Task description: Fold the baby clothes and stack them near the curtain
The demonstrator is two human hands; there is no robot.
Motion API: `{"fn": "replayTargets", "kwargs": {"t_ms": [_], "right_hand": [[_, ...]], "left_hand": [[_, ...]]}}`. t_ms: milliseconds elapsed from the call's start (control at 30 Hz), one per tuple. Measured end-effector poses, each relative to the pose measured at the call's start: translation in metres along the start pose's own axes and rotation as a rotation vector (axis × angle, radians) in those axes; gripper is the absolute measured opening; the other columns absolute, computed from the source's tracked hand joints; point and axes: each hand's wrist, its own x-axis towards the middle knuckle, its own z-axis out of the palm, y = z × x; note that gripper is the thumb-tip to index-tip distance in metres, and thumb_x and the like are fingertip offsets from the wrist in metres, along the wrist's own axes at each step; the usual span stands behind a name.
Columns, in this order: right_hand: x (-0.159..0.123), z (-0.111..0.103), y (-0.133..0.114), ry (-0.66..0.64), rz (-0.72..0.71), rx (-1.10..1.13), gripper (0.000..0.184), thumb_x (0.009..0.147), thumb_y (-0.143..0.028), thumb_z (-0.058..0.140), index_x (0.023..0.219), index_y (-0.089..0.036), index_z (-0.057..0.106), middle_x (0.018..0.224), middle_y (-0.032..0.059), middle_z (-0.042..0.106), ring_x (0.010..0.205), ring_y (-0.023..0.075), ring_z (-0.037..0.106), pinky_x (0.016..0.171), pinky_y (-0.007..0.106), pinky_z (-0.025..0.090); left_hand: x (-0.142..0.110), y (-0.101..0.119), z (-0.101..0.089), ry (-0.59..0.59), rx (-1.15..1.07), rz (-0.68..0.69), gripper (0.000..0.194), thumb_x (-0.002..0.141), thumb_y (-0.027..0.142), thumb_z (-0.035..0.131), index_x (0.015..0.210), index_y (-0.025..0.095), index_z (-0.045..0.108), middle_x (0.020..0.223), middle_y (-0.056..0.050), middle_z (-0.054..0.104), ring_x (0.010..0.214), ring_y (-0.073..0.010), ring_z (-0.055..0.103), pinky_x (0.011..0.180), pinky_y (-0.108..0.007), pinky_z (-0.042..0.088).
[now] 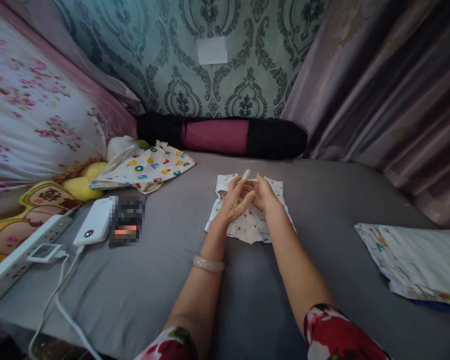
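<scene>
A small white printed garment (247, 232) lies spread on the grey sheet in front of me. Above its middle, my left hand (235, 200) is held with the thumb stretched out toward the other hand and the fingers loosely bent. A short white piece (246, 174) shows at one of its fingertips; whether it is a finger wrapping or a separate item I cannot tell. My right hand (264, 194) faces it closely, fingers apart and pointing forward. Nothing is visibly gripped in either palm. Contact between the fingertips and the cloth is hidden.
A letter-printed cloth (153, 167) lies back left by plush toys (86, 182). Nearer are a white power bank (95, 220), a blurred dark device (126, 220), a power strip (26, 257) and cables. Folded fabric (416, 260) sits right; a black-and-maroon bolster (215, 135) lies along the wall.
</scene>
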Motion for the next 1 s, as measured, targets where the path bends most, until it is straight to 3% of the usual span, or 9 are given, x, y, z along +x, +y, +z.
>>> {"fn": "replayTargets", "kwargs": {"t_ms": [67, 133, 233, 267, 367, 500, 633, 767, 1000], "right_hand": [[0.000, -0.005, 0.003, 0.011, -0.023, -0.068, 0.073, 0.095, -0.066, 0.012, 0.105, -0.013, 0.061, 0.088, 0.0150, 0.070, 0.089, 0.0272, 0.068, 0.078, 0.041, 0.055], [0.002, -0.006, 0.007, 0.052, -0.039, -0.038, 0.057, 0.096, -0.061, 0.029, 0.107, -0.015, 0.061, 0.087, 0.0112, 0.070, 0.085, 0.0241, 0.068, 0.077, 0.038, 0.057], [0.007, -0.004, 0.013, 0.184, -0.039, 0.116, 0.022, 0.094, -0.029, 0.049, 0.105, -0.014, 0.061, 0.087, 0.0071, 0.070, 0.075, 0.0176, 0.067, 0.074, 0.033, 0.058], [0.008, -0.004, 0.014, 0.232, -0.043, 0.139, 0.018, 0.090, -0.019, 0.050, 0.103, -0.014, 0.062, 0.087, 0.0066, 0.070, 0.072, 0.0161, 0.067, 0.073, 0.031, 0.058], [0.009, -0.007, 0.017, 0.347, -0.084, 0.064, 0.027, 0.082, -0.007, 0.047, 0.101, -0.013, 0.065, 0.090, 0.0060, 0.072, 0.070, 0.0147, 0.067, 0.069, 0.028, 0.059], [0.011, -0.022, 0.022, 0.447, -0.140, -0.173, 0.034, 0.080, -0.014, 0.046, 0.105, -0.015, 0.069, 0.092, 0.0062, 0.073, 0.074, 0.0178, 0.069, 0.065, 0.027, 0.058], [0.015, -0.041, 0.030, 0.506, -0.134, -0.408, 0.038, 0.078, -0.019, 0.046, 0.106, -0.017, 0.071, 0.086, 0.0065, 0.074, 0.075, 0.0198, 0.070, 0.065, 0.027, 0.055], [0.013, -0.051, 0.033, 0.561, -0.117, -0.688, 0.033, 0.079, -0.022, 0.047, 0.099, -0.018, 0.073, 0.089, 0.0092, 0.074, 0.088, 0.0240, 0.069, 0.074, 0.030, 0.052], [-0.003, -0.044, 0.030, 0.623, -0.032, -0.981, 0.037, 0.084, -0.018, 0.045, 0.113, -0.014, 0.068, 0.113, 0.0182, 0.067, 0.110, 0.0315, 0.060, 0.090, 0.039, 0.046]], "left_hand": [[-0.001, 0.004, 0.004, -0.080, -0.012, 0.003, 0.040, 0.093, 0.041, 0.051, 0.126, 0.019, 0.056, 0.144, -0.015, 0.042, 0.134, -0.0247, 0.044, 0.110, -0.040, 0.039], [0.000, 0.004, 0.003, -0.083, -0.014, -0.002, 0.036, 0.094, 0.039, 0.048, 0.121, 0.018, 0.060, 0.143, -0.015, 0.045, 0.131, -0.0238, 0.048, 0.107, -0.038, 0.042], [0.002, -0.005, -0.005, 0.062, 0.079, -0.036, 0.031, 0.096, 0.032, 0.042, 0.116, 0.018, 0.062, 0.131, -0.014, 0.057, 0.125, -0.0218, 0.053, 0.106, -0.038, 0.042], [0.003, -0.010, -0.008, 0.114, 0.141, -0.061, 0.031, 0.096, 0.028, 0.041, 0.116, 0.018, 0.061, 0.127, -0.014, 0.059, 0.124, -0.0217, 0.053, 0.106, -0.038, 0.041], [0.000, -0.025, -0.017, 0.142, 0.345, -0.201, 0.034, 0.091, 0.020, 0.044, 0.123, 0.018, 0.057, 0.127, -0.015, 0.061, 0.125, -0.0241, 0.052, 0.108, -0.042, 0.039], [-0.009, -0.035, -0.022, -0.001, 0.486, -0.367, 0.042, 0.088, 0.014, 0.044, 0.128, 0.020, 0.056, 0.138, -0.013, 0.056, 0.131, -0.0271, 0.047, 0.110, -0.047, 0.035], [-0.014, -0.032, -0.020, -0.089, 0.533, -0.426, 0.048, 0.086, 0.009, 0.041, 0.129, 0.024, 0.056, 0.141, -0.010, 0.054, 0.137, -0.0286, 0.041, 0.110, -0.050, 0.035], [-0.014, -0.029, -0.020, -0.126, 0.547, -0.459, 0.049, 0.086, 0.008, 0.040, 0.130, 0.025, 0.057, 0.144, -0.009, 0.051, 0.139, -0.0288, 0.038, 0.110, -0.050, 0.033], [-0.015, -0.026, -0.021, -0.129, 0.554, -0.480, 0.047, 0.087, 0.009, 0.039, 0.128, 0.024, 0.058, 0.142, -0.010, 0.052, 0.138, -0.0294, 0.038, 0.112, -0.052, 0.029]]}}
